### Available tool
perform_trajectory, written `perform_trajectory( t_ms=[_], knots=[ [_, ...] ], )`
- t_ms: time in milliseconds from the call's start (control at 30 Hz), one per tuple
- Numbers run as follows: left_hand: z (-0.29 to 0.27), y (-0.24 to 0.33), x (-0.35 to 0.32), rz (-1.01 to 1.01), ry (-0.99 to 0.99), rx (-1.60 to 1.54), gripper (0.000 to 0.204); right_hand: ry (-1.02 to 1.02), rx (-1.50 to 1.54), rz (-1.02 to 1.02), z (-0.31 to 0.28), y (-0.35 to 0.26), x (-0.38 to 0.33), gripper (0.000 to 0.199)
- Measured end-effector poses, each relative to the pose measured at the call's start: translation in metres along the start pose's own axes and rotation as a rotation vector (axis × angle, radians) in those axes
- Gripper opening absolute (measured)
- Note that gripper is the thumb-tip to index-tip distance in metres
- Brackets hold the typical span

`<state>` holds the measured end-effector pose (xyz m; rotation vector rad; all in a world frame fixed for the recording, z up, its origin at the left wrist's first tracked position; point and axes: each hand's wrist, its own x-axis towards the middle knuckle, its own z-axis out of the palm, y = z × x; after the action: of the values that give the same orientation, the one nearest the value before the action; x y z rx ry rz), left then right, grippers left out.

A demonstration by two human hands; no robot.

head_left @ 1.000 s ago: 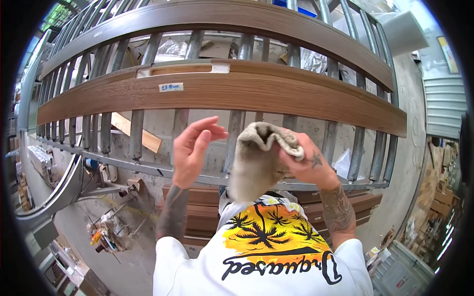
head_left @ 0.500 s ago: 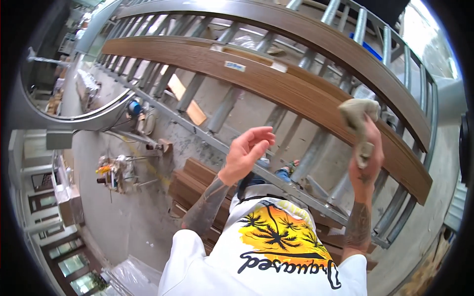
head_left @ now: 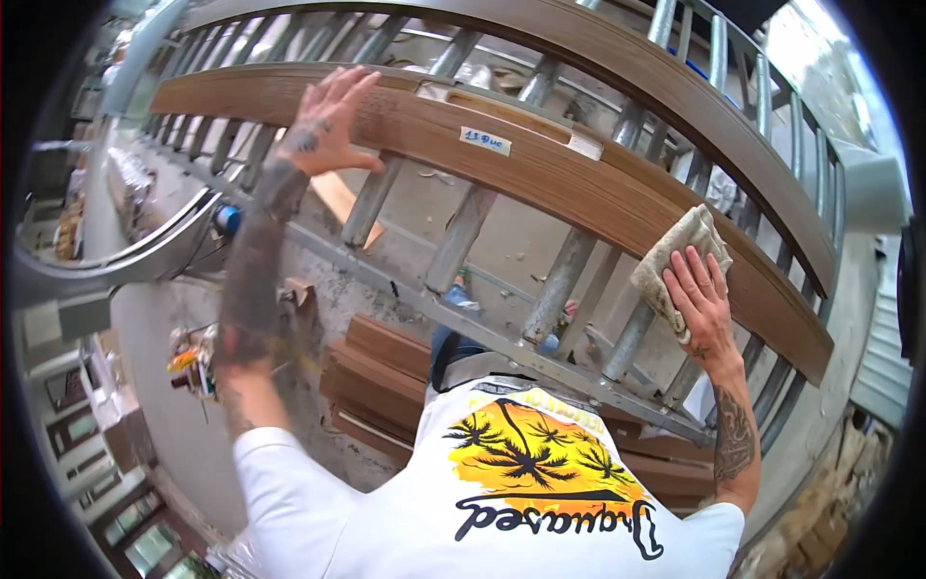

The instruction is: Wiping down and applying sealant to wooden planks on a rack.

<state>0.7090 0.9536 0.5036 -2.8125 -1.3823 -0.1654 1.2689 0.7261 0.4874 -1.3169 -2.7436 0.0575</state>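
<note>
A long brown wood-grain board (head_left: 559, 188) lies across a rack of metal bars in front of me. My right hand (head_left: 699, 299) presses a folded beige cloth (head_left: 683, 253) against its near edge, toward the right end. The fingers lie along the cloth; the thumb is hidden. My left hand (head_left: 330, 121) is open with fingers spread, at the board's left part and holding nothing. Whether it touches the surface I cannot tell. Between the hands, the board bears a white label (head_left: 485, 142) beside a long cut-out slot (head_left: 502, 108).
A second brown board (head_left: 617, 68) runs along the rack's far side. The rack's near rail (head_left: 463, 314) passes in front of my body. Below it, brown boards (head_left: 371, 372) are stacked by my legs. A large round grey metal frame (head_left: 125, 265) stands at the left.
My left hand has swung left and away from me to the board, its fingers spreading. My right hand has gone from clutching the bunched cloth to pressing it flat, slightly nearer me.
</note>
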Motion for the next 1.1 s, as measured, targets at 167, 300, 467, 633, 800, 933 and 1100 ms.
perform_trajectory(
  t_ms=[167, 300, 467, 633, 800, 933, 1100],
  knots=[
    [0.021, -0.055, 0.035, 0.092, -0.229, 0.023, 0.140, -0.071, -0.092, 0.062, 0.010, -0.027, 0.034, 0.050],
    [0.021, -0.058, 0.043, 0.196, -0.143, -0.047, 0.131, 0.032, -0.018, 0.000, 0.032, -0.073, 0.145, 0.046],
    [0.026, -0.079, 0.030, 0.181, -0.083, -0.033, 0.128, 0.058, -0.008, -0.075, 0.050, -0.111, 0.239, 0.049],
    [0.039, -0.076, 0.033, 0.202, -0.020, -0.116, 0.129, -0.092, -0.132, 0.018, 0.035, -0.089, 0.164, 0.045],
    [0.040, -0.073, 0.031, 0.189, -0.020, -0.138, 0.128, -0.056, -0.246, 0.026, 0.048, -0.105, 0.172, 0.043],
    [0.038, -0.071, 0.032, 0.191, -0.027, -0.138, 0.127, 0.102, -0.191, -0.057, 0.075, -0.154, 0.291, 0.050],
    [0.047, -0.077, 0.027, 0.194, 0.003, -0.143, 0.126, 0.053, -0.274, -0.042, 0.075, -0.157, 0.291, 0.051]
  ],
)
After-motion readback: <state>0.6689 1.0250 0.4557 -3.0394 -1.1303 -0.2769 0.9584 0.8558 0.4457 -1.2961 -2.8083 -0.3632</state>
